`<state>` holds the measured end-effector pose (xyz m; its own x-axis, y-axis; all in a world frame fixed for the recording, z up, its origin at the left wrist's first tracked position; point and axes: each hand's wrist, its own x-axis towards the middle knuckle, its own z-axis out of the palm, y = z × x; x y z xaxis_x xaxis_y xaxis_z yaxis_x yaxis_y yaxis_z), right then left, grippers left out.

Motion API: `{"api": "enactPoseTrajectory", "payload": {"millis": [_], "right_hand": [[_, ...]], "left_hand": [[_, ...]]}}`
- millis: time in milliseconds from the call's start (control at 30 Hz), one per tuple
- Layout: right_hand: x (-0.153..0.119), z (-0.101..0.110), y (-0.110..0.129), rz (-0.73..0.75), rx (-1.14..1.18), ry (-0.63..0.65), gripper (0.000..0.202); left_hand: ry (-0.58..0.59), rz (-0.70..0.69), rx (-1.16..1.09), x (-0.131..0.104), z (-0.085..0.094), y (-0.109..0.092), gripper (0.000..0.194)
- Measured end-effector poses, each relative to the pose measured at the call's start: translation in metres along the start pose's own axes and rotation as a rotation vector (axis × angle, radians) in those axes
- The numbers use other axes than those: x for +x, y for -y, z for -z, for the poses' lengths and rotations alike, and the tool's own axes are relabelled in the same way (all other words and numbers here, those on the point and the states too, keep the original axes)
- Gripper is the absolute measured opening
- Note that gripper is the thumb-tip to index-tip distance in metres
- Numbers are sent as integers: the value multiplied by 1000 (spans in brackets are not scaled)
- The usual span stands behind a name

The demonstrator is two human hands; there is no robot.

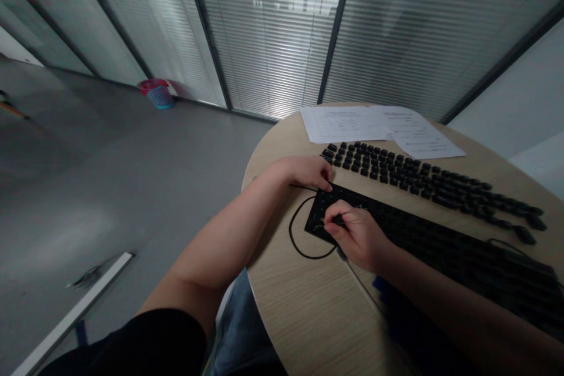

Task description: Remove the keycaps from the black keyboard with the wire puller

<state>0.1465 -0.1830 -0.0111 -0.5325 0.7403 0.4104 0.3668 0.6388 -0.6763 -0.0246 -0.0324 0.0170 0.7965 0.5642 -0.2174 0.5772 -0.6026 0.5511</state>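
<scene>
— Where's the keyboard [418,234]?
— On the round table [286,299], running from near the middle of the view off toward the lower right. It is black and lies flat.
— And the right hand [359,238]?
— Over the keyboard's left end, thumb and forefinger pinched shut on a thin wire tool [361,208].
— The left hand [311,170]?
— At the keyboard's far left corner, fingers curled down and touching it. Whether they grip anything, I can't tell.
— What's around it?
— Beyond the keyboard, loose black keycaps [388,169] lie in rows, roughly alongside it. Papers [343,124] lie past those. Off its left end a black cable [289,228] loops on the wood. On its near side there's a thin pale rod [359,283] with a dark tip, partly in shadow.
— Farther off?
— Well apart from the keyboard, a red and blue basket [159,96] stands on the floor [132,170], by the blinds [268,41].
</scene>
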Motion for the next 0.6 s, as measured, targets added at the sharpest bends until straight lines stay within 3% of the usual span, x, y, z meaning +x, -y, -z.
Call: {"api": "enactPoseTrajectory", "payload": {"millis": [600], "right_hand": [[1, 1, 2, -5, -62, -23, 12]], "left_hand": [[-19, -27, -39, 1, -2, 2, 17]]}}
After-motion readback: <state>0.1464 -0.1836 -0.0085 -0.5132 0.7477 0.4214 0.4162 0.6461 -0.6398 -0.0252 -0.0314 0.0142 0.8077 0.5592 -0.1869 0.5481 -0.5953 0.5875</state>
